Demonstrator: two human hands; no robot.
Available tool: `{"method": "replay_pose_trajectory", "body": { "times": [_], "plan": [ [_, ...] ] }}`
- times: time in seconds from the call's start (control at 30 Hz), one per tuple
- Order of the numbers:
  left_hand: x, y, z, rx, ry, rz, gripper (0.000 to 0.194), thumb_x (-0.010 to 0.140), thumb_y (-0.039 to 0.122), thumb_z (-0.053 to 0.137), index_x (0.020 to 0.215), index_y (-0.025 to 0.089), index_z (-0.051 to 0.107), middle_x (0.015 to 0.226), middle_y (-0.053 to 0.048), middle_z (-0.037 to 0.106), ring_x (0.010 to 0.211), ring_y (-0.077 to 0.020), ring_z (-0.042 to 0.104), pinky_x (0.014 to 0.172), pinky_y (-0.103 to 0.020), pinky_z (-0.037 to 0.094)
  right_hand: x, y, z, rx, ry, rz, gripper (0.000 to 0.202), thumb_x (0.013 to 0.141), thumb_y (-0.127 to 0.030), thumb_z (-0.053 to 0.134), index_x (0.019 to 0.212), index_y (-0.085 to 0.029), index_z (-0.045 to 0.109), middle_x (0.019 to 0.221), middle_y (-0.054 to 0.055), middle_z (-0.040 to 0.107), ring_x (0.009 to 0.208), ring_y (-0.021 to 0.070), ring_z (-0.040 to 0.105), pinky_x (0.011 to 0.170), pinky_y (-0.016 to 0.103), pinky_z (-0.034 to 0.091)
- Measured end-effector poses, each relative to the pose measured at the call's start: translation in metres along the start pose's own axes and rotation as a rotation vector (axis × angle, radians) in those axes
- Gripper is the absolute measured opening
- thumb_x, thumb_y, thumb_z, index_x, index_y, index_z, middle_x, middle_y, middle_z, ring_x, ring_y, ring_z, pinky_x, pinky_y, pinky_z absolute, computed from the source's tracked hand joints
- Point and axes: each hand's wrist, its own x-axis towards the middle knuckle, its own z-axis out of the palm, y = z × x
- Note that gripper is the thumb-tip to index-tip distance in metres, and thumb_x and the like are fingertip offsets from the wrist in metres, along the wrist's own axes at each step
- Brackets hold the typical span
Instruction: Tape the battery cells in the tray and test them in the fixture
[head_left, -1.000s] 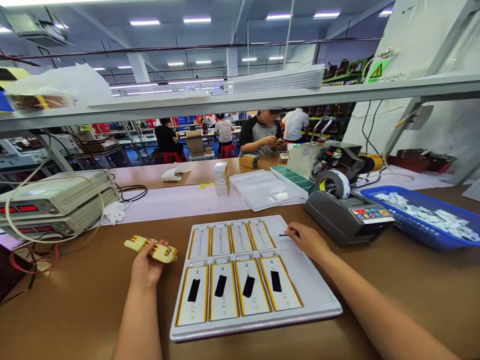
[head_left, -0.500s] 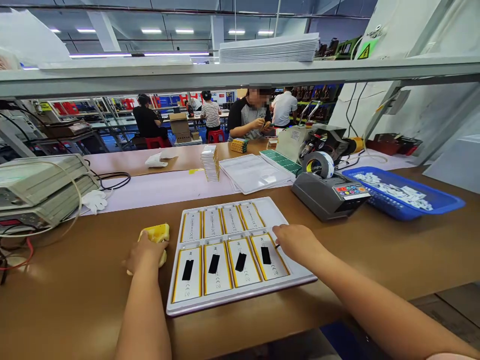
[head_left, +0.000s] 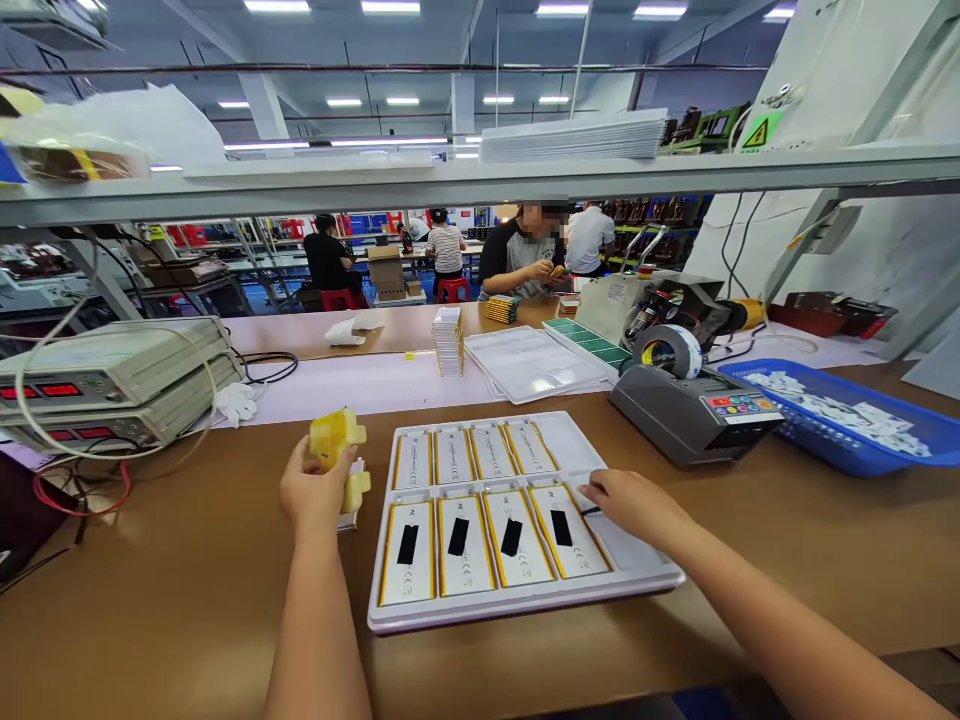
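Observation:
My left hand (head_left: 313, 488) grips a yellow plastic piece with pale tabs (head_left: 336, 436), left of the tray. Under it a pale, flat-edged thing (head_left: 349, 519) shows, mostly hidden by the hand. A white plastic tray (head_left: 637, 572) holds two rows of flat silver battery packs with yellow edges. Each pack in the near row, such as the rightmost battery pack (head_left: 585, 555), bears a black strip (head_left: 561, 528); the far-row packs (head_left: 491, 455) have none. Over the tray's right side, my right hand (head_left: 626, 505) is closed, pinching a small dark piece (head_left: 591, 511) whose kind I cannot make out.
A grey tape dispenser (head_left: 694, 415) and a blue basket (head_left: 862, 455) of white pieces stand right. Behind lie stacked white trays (head_left: 525, 360) and an upright stack of packs (head_left: 448, 342). Instruments (head_left: 127, 375) with cables stand left. A shelf (head_left: 450, 185) crosses above; a co-worker (head_left: 525, 255) sits opposite.
My left hand has raised the yellow plastic piece, which now stands more upright. The camera view has tilted up and turned left. My right hand stays by the tray's right side.

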Motion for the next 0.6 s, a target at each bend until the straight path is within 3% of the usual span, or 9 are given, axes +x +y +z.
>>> {"method": "replay_pose_trajectory", "body": {
  "times": [0.1,0.2,0.33,0.43,0.5,0.6],
  "plan": [
    [-0.011,0.001,0.010,-0.627,-0.290,-0.265,0.046,0.057,0.027,0.068,0.101,0.024,0.054,0.073,0.000,0.059,0.063,-0.0161,0.057,0.061,-0.033,0.047,0.007,0.003,0.004,0.168,-0.052,-0.017,0.038,0.084,-0.042,0.031,0.070,-0.018,0.057,0.077,0.009,0.063,0.074,0.0208,0.057,0.058,0.027,0.035],
    [-0.026,-0.001,0.021,-0.972,-0.579,-0.541,0.030,0.068,0.026,0.059,0.097,0.019,0.056,0.071,-0.003,0.061,0.060,-0.0157,0.058,0.059,-0.032,0.048,0.006,-0.003,0.015,0.329,-0.153,-0.042,0.029,0.080,-0.039,0.039,0.068,-0.017,0.054,0.072,0.007,0.060,0.067,0.0168,0.054,0.055,0.025,0.035],
    [-0.037,-0.006,0.026,-1.142,-0.742,-0.635,0.034,0.073,0.030,0.054,0.103,0.015,0.054,0.073,-0.007,0.063,0.067,-0.0203,0.061,0.066,-0.039,0.049,0.005,-0.008,0.017,0.594,-0.255,0.013,0.021,0.071,-0.038,0.050,0.065,-0.017,0.047,0.062,0.000,0.052,0.054,0.0106,0.044,0.047,0.021,0.033],
    [-0.038,-0.011,0.026,-1.152,-0.825,-0.675,0.044,0.073,0.041,0.051,0.107,0.012,0.052,0.080,-0.012,0.063,0.077,-0.0257,0.061,0.070,-0.044,0.047,0.017,-0.018,-0.006,0.738,-0.248,-0.049,0.026,0.067,-0.041,0.052,0.060,-0.018,0.043,0.053,-0.004,0.043,0.047,0.0077,0.037,0.043,0.020,0.030],
    [-0.038,-0.013,0.026,-1.133,-0.888,-0.705,0.052,0.073,0.049,0.049,0.108,0.011,0.051,0.085,-0.014,0.063,0.080,-0.0276,0.061,0.071,-0.045,0.046,0.032,-0.042,-0.024,0.819,-0.246,-0.180,0.024,0.067,-0.040,0.052,0.062,-0.018,0.044,0.053,-0.004,0.041,0.046,0.0067,0.035,0.042,0.020,0.028],
    [-0.038,-0.015,0.028,-1.131,-0.995,-0.722,0.055,0.074,0.053,0.045,0.109,0.011,0.050,0.088,-0.015,0.063,0.082,-0.0271,0.061,0.074,-0.045,0.045,0.057,-0.101,-0.039,0.873,-0.326,-0.354,0.019,0.068,-0.034,0.052,0.066,-0.016,0.047,0.052,-0.004,0.041,0.045,0.0058,0.034,0.042,0.019,0.027]
  ]
}}
